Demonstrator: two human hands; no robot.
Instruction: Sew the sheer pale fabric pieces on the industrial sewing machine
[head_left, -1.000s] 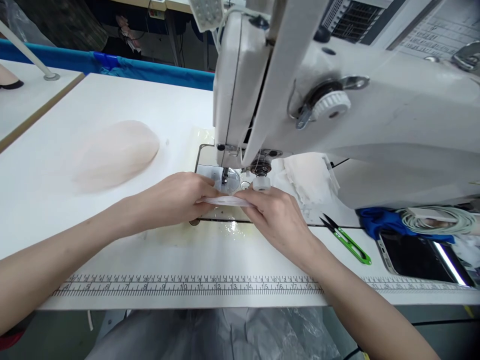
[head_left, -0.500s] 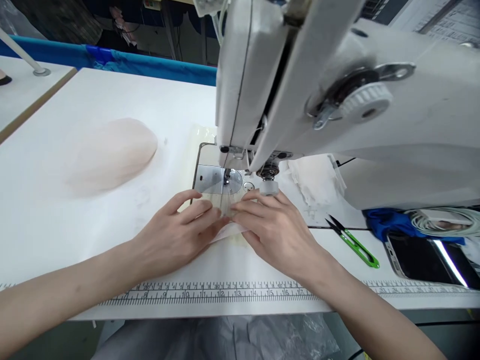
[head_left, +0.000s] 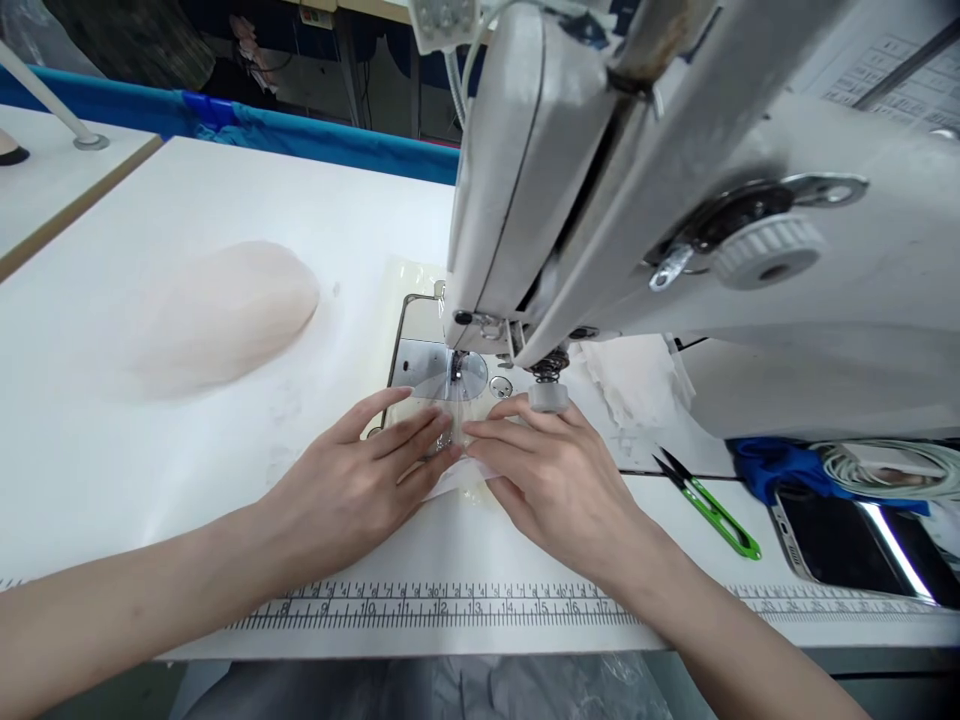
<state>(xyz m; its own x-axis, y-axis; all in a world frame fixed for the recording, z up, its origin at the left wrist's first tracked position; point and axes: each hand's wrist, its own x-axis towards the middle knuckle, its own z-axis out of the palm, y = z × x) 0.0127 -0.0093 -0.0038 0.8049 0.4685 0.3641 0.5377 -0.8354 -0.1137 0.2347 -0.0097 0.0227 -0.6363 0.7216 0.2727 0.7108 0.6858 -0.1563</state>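
Observation:
A piece of thin, sheer pale fabric (head_left: pixel 457 472) lies under the presser foot (head_left: pixel 457 366) of the sewing machine (head_left: pixel 510 180) and reaches toward me. My left hand (head_left: pixel 367 465) rests on its left side, fingers stretched and spread, tips touching the cloth near the needle plate (head_left: pixel 420 358). On the other side, my right hand (head_left: pixel 551 470) lies over the fabric with its fingers extended and close together, below the white knob (head_left: pixel 548 397). Both thumbs are low on the cloth, and the fabric under my palms is hidden.
A sheer, rounded fabric piece (head_left: pixel 232 315) lies left on the table. Pale cloth pieces (head_left: pixel 637 380) sit under the machine arm. At right are green thread snips (head_left: pixel 712 510), a phone (head_left: pixel 840 540) and a coiled cable (head_left: pixel 885 465). A printed ruler (head_left: pixel 450 605) runs along the front edge.
My left fingers have spread and straightened from a more bunched pose over the fabric. My right hand stays in nearly the same place. The whole view has shifted slightly.

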